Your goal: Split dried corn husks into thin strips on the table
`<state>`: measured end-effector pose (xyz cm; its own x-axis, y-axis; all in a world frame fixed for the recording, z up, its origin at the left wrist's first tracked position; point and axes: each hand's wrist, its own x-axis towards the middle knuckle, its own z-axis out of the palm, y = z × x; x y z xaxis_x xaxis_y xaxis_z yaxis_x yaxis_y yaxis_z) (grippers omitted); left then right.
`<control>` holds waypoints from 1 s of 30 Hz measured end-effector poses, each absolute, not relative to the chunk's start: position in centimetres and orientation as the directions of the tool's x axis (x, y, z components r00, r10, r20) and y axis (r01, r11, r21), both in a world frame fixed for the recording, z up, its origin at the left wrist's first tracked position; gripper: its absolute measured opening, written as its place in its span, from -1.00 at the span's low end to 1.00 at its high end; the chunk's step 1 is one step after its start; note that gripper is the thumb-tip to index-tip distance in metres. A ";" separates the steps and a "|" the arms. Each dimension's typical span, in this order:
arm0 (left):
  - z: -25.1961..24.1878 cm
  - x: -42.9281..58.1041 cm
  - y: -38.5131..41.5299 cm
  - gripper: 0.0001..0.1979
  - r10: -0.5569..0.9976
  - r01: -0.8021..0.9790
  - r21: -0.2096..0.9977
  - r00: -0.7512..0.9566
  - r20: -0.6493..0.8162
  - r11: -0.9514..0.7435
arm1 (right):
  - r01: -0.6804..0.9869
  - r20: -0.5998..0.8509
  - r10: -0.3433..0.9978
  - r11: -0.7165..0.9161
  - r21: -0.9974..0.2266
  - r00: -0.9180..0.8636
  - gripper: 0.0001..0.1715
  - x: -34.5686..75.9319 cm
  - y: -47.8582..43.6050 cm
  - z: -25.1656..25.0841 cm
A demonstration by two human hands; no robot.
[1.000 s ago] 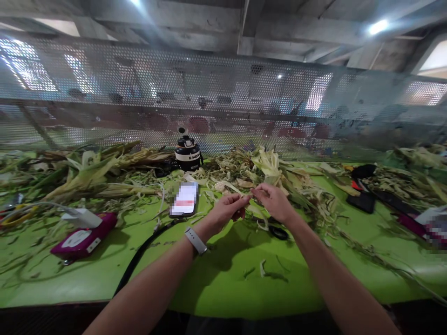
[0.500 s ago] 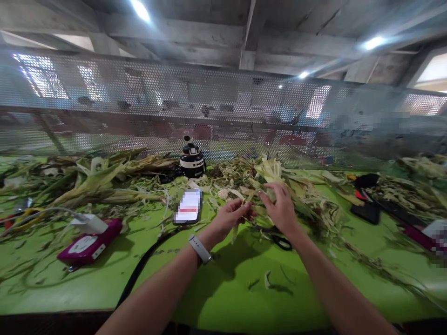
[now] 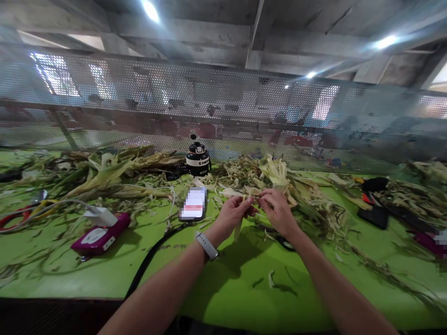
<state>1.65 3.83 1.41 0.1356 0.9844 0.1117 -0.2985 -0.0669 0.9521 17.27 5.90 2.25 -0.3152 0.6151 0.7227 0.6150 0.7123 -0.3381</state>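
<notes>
My left hand [image 3: 232, 216], with a pale band on its wrist, is closed in a pinch on a pale corn husk strip [image 3: 238, 231] that hangs below the fingers. Close by on the right, my right hand [image 3: 279, 213] has its thumb and fingers pinched together on the strip's other part, between the two hands. Black-handled scissors [image 3: 285, 243] lie on the green table beneath my right wrist, partly hidden. Just behind the hands sits a heap of dry husks [image 3: 274, 171].
A phone [image 3: 193, 204] with a lit screen lies left of my hands, a black and white bottle [image 3: 197, 160] behind it. At left are a purple power strip [image 3: 99, 237] with a white plug and red-handled scissors [image 3: 16, 218]. More husks [image 3: 108, 174] and a perforated screen [image 3: 223, 107] stand behind.
My right hand has come down and closed from open fingers onto the husk strip near my left hand. The view has turned slightly left.
</notes>
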 end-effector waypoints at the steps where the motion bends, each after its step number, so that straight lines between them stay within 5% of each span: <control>1: 1.4 1.6 3.9 -0.64 0.986 -0.327 0.942 0.120 0.119 -0.074 | 0.629 0.740 0.606 0.705 -0.329 -0.291 -0.74 17.3 5.8 2.3; 6: 1.3 1.5 4.2 -0.69 0.985 -0.539 0.837 0.070 0.158 -0.096 | 0.654 0.839 0.532 0.675 -0.341 -0.111 -0.80 16.9 4.9 2.7; 12: 1.3 1.8 3.9 -0.72 0.975 -0.517 0.845 0.082 0.207 -0.136 | 0.499 0.402 0.815 0.575 -0.648 -0.418 -0.59 15.8 4.4 1.9; 24: 1.6 0.7 4.4 -0.63 0.994 -0.514 0.857 0.070 0.082 -0.035 | 0.326 0.150 0.787 0.410 -0.852 -0.598 -0.60 15.8 4.8 1.6; 27: 1.7 0.5 4.4 -0.72 0.994 -0.521 0.854 0.098 0.058 0.002 | 0.361 0.203 0.813 0.447 -0.818 -0.546 -0.65 15.8 4.5 1.8; 30: 1.7 0.3 4.7 -0.86 0.996 -0.444 0.894 0.084 -0.021 0.057 | 0.450 0.485 0.818 0.576 -0.683 -0.310 -0.75 16.3 4.5 2.2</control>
<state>0.25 4.71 1.69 0.0843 0.9962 -0.0214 -0.4436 0.0567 0.8944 16.32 4.48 2.18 -0.3101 0.8177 0.4849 0.4503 0.5756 -0.6826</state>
